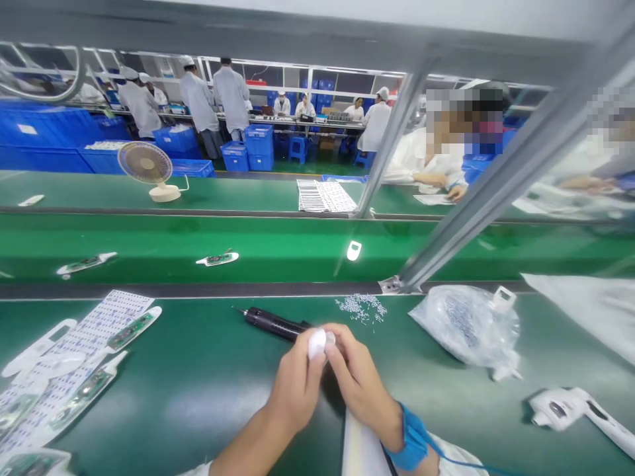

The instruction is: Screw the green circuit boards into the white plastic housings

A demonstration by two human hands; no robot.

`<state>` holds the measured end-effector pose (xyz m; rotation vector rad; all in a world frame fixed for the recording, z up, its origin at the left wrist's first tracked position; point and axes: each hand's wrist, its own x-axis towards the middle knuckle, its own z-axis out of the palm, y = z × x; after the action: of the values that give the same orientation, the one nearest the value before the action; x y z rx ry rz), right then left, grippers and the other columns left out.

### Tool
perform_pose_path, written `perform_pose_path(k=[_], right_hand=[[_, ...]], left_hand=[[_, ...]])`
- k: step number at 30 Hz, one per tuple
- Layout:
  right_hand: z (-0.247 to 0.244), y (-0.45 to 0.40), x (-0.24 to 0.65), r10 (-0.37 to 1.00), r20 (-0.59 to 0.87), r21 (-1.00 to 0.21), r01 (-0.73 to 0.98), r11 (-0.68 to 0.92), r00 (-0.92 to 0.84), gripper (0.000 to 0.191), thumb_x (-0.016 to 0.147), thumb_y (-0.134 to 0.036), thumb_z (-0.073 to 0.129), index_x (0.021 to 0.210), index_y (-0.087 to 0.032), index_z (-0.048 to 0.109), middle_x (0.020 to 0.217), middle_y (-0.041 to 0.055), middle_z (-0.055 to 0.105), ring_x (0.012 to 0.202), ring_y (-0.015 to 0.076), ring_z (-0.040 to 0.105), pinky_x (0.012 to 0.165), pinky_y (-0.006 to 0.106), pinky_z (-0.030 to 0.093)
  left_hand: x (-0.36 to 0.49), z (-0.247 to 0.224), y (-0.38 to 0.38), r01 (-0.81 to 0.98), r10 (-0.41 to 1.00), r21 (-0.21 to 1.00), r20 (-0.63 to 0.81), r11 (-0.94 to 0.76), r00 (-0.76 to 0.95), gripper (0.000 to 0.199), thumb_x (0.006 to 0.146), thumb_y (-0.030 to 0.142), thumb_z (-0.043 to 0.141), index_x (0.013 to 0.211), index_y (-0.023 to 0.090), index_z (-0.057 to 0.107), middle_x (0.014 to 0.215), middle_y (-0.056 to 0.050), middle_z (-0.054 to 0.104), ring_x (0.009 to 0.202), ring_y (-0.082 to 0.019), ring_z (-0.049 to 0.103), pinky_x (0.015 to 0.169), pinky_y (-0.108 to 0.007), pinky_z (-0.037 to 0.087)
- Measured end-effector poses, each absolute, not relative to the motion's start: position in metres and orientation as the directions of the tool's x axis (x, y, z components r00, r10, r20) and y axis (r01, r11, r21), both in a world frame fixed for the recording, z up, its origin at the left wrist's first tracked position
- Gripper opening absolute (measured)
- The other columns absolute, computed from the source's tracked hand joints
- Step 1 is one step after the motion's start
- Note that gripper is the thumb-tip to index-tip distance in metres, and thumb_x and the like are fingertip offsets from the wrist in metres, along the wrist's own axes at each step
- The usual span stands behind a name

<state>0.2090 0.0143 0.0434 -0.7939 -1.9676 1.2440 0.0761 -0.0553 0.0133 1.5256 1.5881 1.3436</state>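
head view: white plastic part held between both hands.

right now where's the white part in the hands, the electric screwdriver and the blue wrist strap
white plastic part (316,344): head view, on its exposed face between the fingers
electric screwdriver (272,324): head view, on its black body
blue wrist strap (411,439): head view, on the band at the wrist

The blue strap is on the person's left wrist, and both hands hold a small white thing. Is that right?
Not quite: the head view shows the blue strap on the wrist of the right hand, not the left hand. Both hands hold the small white thing.
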Motion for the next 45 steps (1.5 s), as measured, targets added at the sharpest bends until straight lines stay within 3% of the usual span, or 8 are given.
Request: perform_pose_path(k=[8, 16, 24, 29, 34, 37, 40, 45], right_hand=[[0.066, 0.014, 0.23, 0.859, 0.152, -0.942, 0.19, 0.275, -0.489, 0.02, 0.098, -0.035, 0.045, 0.098, -0.021, 0.059, 0.072, -0.001, 0.06, 0.059, 0.0142, 0.051, 0.056, 0.027, 0.04], [0.058, -0.013, 0.296, 0.967, 0.074, -0.968, 0.216, 0.128, -0.243, 0.028, 0.095, -0.044, 0.051, 0.102, -0.02, 0.062, 0.066, -0.0022, 0.055, 0.057, 0.0144, 0.048, 0.052, 0.027, 0.037], [0.034, 0.005, 0.369, 0.974, -0.1, -0.992, 0.052, -0.113, 0.205, 0.053, 0.076, -0.064, 0.065, 0.102, -0.018, 0.058, 0.058, -0.004, 0.052, 0.043, 0.0137, 0.044, 0.04, 0.026, 0.032], [0.019, 0.01, 0.409, 0.958, -0.085, -0.942, 0.29, -0.167, 0.275, 0.055, 0.078, -0.067, 0.057, 0.102, -0.018, 0.059, 0.063, 0.0005, 0.059, 0.047, 0.0182, 0.052, 0.043, 0.03, 0.038], [0.041, -0.011, 0.402, 0.967, 0.097, -0.783, 0.617, -0.072, 0.236, 0.05, 0.084, -0.057, 0.057, 0.114, -0.017, 0.065, 0.072, 0.0021, 0.06, 0.055, 0.0195, 0.053, 0.054, 0.034, 0.043], [0.054, -0.034, 0.373, 0.993, 0.02, -0.944, 0.324, 0.057, -0.117, 0.045, 0.091, -0.053, 0.055, 0.12, -0.02, 0.063, 0.086, 0.0049, 0.065, 0.064, 0.0184, 0.058, 0.06, 0.033, 0.049], [0.054, -0.046, 0.359, 0.97, -0.069, -0.992, 0.12, -0.041, -0.234, 0.04, 0.093, -0.054, 0.054, 0.112, -0.019, 0.065, 0.073, 0.002, 0.062, 0.057, 0.0161, 0.055, 0.053, 0.029, 0.046], [0.052, -0.013, 0.435, 0.953, 0.02, -0.972, 0.23, -0.052, 0.302, 0.044, 0.083, -0.052, 0.065, 0.109, -0.016, 0.064, 0.065, 0.0028, 0.061, 0.055, 0.0179, 0.053, 0.052, 0.031, 0.045]], left_hand=[[0.074, 0.022, -0.048, 0.643, 0.933, 0.756, 0.308, -0.122, -0.186, 0.04, 0.102, 0.038, 0.044, 0.135, 0.017, 0.052, 0.126, -0.015, 0.07, 0.109, -0.027, 0.071, 0.086, -0.037, 0.058], [0.113, 0.025, -0.032, 0.626, 0.853, 0.606, 0.481, -0.492, 0.204, 0.039, 0.101, 0.035, 0.05, 0.135, 0.018, 0.056, 0.128, -0.013, 0.069, 0.113, -0.027, 0.068, 0.095, -0.04, 0.056], [0.135, 0.015, -0.024, 0.436, 0.916, 0.813, 0.395, -0.386, 0.074, 0.044, 0.104, 0.043, 0.042, 0.14, 0.019, 0.048, 0.135, -0.016, 0.064, 0.113, -0.026, 0.066, 0.087, -0.037, 0.058], [0.126, 0.009, -0.025, 0.351, 0.899, 0.86, 0.427, -0.369, -0.102, 0.043, 0.106, 0.041, 0.036, 0.142, 0.02, 0.043, 0.131, -0.016, 0.064, 0.095, -0.021, 0.069, 0.075, -0.033, 0.058], [0.134, 0.027, -0.024, 0.569, 0.855, 0.656, 0.482, -0.496, 0.191, 0.041, 0.1, 0.043, 0.055, 0.134, 0.021, 0.057, 0.116, -0.011, 0.07, 0.099, -0.025, 0.068, 0.081, -0.035, 0.057], [0.16, 0.034, -0.027, 0.61, 0.786, 0.503, 0.474, -0.612, 0.397, 0.046, 0.101, 0.044, 0.053, 0.139, 0.019, 0.054, 0.108, -0.011, 0.073, 0.092, -0.026, 0.07, 0.079, -0.037, 0.057], [0.179, 0.035, -0.035, 0.612, 0.728, 0.415, 0.517, -0.673, 0.45, 0.047, 0.103, 0.044, 0.047, 0.141, 0.016, 0.05, 0.114, -0.013, 0.073, 0.097, -0.026, 0.07, 0.08, -0.037, 0.057], [0.141, 0.021, -0.056, 0.711, 0.736, 0.318, 0.543, -0.627, 0.405, 0.027, 0.102, 0.037, 0.053, 0.118, 0.021, 0.067, 0.114, -0.009, 0.074, 0.101, -0.025, 0.069, 0.088, -0.036, 0.054]])
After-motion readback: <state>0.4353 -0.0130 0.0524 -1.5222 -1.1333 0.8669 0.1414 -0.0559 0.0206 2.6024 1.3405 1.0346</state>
